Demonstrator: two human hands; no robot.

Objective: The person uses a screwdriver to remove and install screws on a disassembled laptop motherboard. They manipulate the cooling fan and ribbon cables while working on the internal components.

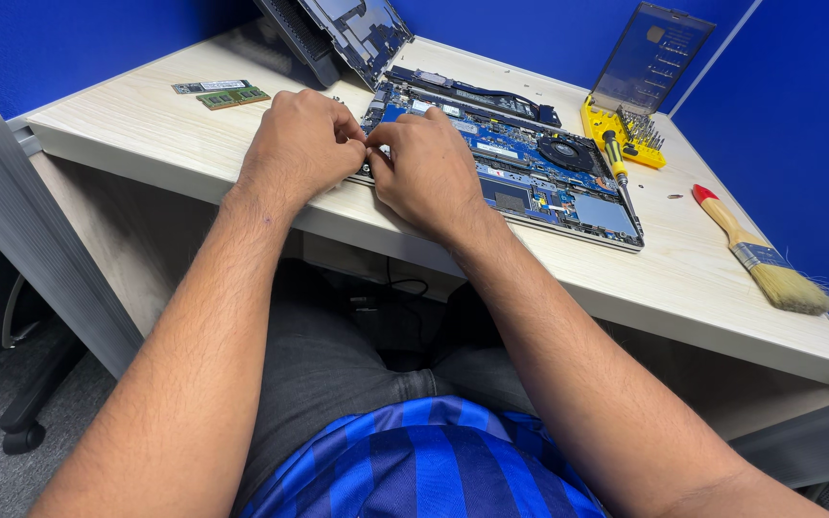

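Note:
An opened laptop [539, 182] lies on the pale wooden desk [146, 134], its blue circuit board and round black fan exposed. My left hand [299, 144] and my right hand [429, 168] meet over the near left corner of the board, fingertips pinched together on something small that the fingers hide. The removed bottom cover [357, 34] leans upright behind the laptop.
Two green memory modules [223, 92] lie at the desk's far left. A yellow bit set [626, 129] with a clear open lid and a screwdriver [616, 158] sits at the right. A wooden-handled brush [765, 254] lies near the right edge. Blue partition walls surround the desk.

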